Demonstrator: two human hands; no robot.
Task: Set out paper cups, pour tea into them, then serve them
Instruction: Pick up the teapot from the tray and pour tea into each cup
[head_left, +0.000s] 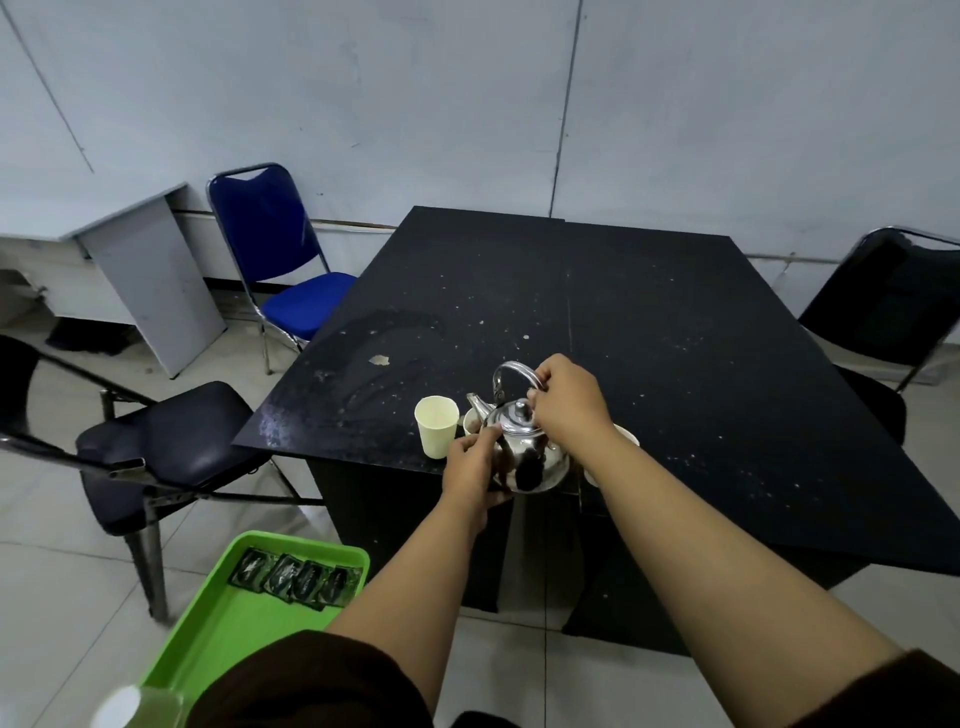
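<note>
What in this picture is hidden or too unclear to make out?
Head view only:
- Cup under the spout: mostly hidden by the teapot, so its fill level is unreadable.
- Cup on the right: covered by the right hand and forearm.
- Packets on the green tray: print too small.
- Pale object, bottom left corner: blurred, cut off.

Steel teapot (524, 452) tilted over a cup (471, 423), apparently pouring; empty cup (437, 426) beside
</note>
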